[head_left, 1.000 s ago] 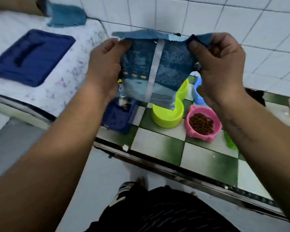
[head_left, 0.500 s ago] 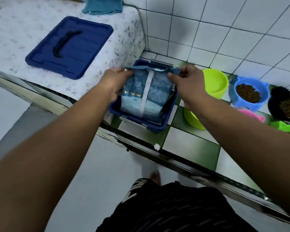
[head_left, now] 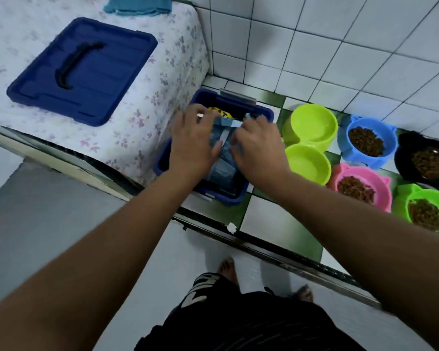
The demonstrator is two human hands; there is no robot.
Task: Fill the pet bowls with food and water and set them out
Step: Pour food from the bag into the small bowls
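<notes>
Fingers of the left hand (head_left: 192, 143) and right hand (head_left: 260, 148) curl over the top edge of the food bag (head_left: 224, 164), holding it low inside the blue bin (head_left: 238, 197). If the top is left loose, it may gape and spill. The right forearm could also nudge the lime bowl (head_left: 306, 162) just beside.

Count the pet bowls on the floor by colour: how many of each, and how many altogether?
Lime double bowl: 1
Blue bowl: 1
Pink bowl: 1
Black bowl: 1
Green bowl: 1
Total: 5
</notes>
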